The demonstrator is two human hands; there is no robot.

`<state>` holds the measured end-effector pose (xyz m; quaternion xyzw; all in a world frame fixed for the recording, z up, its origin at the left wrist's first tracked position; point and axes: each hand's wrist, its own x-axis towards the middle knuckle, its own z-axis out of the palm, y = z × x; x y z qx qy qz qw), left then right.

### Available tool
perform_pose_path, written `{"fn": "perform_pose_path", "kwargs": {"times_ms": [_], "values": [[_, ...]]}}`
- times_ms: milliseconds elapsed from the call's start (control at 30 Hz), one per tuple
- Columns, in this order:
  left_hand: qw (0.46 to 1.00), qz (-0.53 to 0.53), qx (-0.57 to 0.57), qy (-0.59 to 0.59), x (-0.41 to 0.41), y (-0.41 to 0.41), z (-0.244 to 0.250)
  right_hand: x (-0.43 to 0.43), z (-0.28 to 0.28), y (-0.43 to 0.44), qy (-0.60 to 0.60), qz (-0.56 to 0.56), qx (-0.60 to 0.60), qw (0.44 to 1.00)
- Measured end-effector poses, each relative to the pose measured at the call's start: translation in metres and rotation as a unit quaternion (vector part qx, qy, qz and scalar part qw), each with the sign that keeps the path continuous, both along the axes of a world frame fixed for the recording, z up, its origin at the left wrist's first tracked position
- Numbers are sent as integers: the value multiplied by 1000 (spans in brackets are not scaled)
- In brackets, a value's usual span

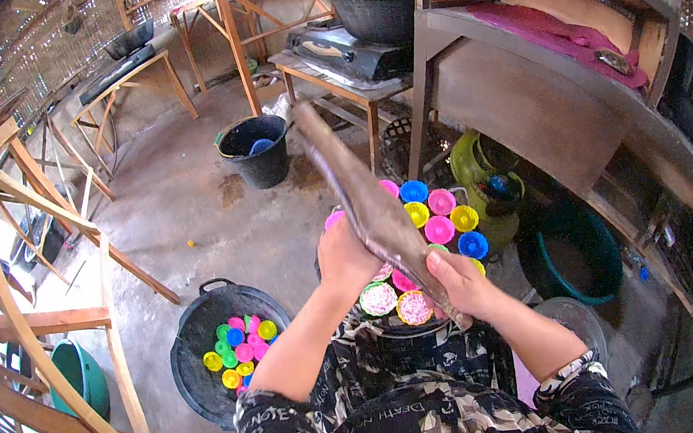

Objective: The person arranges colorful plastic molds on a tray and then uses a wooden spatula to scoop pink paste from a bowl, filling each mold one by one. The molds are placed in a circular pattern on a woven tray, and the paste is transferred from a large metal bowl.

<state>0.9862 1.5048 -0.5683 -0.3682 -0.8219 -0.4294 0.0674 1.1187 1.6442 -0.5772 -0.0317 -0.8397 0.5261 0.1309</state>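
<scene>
Both hands hold a flat brown object (pixel 379 212), tilted and seen nearly edge-on; whether it is a board or a cloth-covered lid, I cannot tell. My left hand (pixel 347 256) grips its left edge near the middle. At the lower end, my right hand (pixel 466 286) has its thumb on the near face. Below it, in front of my body, stand several fluted plastic cups (pixel 439 229) in pink, blue, yellow and green. Two nearer cups (pixel 379 298) hold a pink-and-white filling. The object hides some cups and most of what carries them.
A black basin (pixel 192 371) with loose coloured cups stands on the floor at left. Ahead is a black bucket (pixel 258 162). At right are a green gas cylinder (pixel 487 223), a teal tub (pixel 546 268) and a wooden cabinet (pixel 529 98). A wooden frame (pixel 59 320) stands at left.
</scene>
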Motion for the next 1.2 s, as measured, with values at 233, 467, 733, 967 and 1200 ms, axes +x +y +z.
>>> {"fn": "perform_pose_path", "kwargs": {"times_ms": [233, 467, 733, 967, 1200], "values": [[954, -141, -57, 259, 33, 53, 30, 0, 95, 26, 278, -204, 432, 834], [866, -478, -146, 5, 60, 54, 41, 76, 114, -2, 263, 21, 487, 833], [890, -358, -200, 199, 80, 67, 29, 176, 104, 60, 49, -204, 78, 975], [798, -577, 16, -173, 70, 110, -27, 259, 61, 90, 531, -416, -28, 737], [656, -495, 431, -373, 128, 142, -28, 200, -62, 82, 481, -256, -384, 746]]}}
